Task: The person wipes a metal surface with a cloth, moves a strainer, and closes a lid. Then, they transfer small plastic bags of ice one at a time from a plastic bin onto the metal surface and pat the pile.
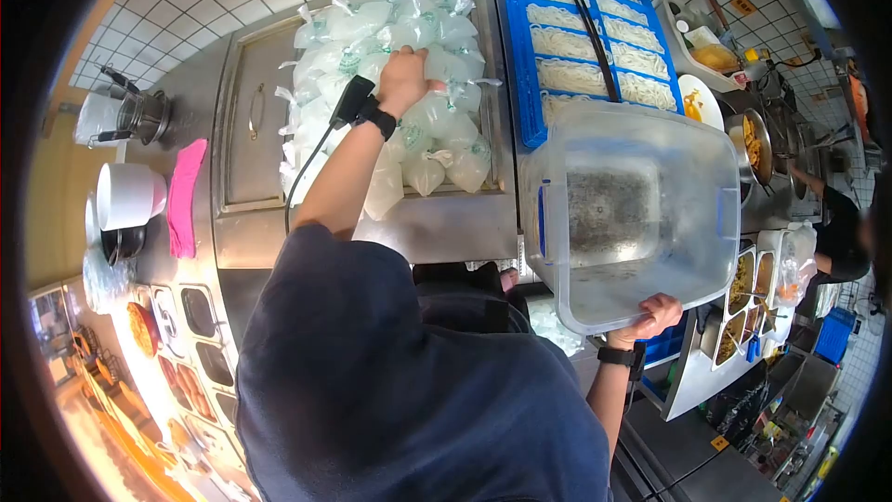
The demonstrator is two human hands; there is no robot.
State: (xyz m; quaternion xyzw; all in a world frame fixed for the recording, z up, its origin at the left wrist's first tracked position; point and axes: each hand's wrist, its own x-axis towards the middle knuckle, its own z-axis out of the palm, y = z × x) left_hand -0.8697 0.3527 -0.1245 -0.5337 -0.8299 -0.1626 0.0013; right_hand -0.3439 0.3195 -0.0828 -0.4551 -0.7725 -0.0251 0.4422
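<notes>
My left hand lies on a pile of tied, clear plastic bags of pale liquid. Its fingers curl over a bag near the middle of the pile, thumb out to the side; the fingertips are partly hidden. With my right hand I grip the near rim of a large clear plastic tub, which is tilted so that its inside faces me. Nothing but scuffs and stains shows on the tub's bottom. Both wrists wear dark bands, the left one with a small black device.
Behind the tub stands a blue crate of white noodles, with long dark chopsticks across it. A pink cloth and a white container are at left. Food pans and another person are at right.
</notes>
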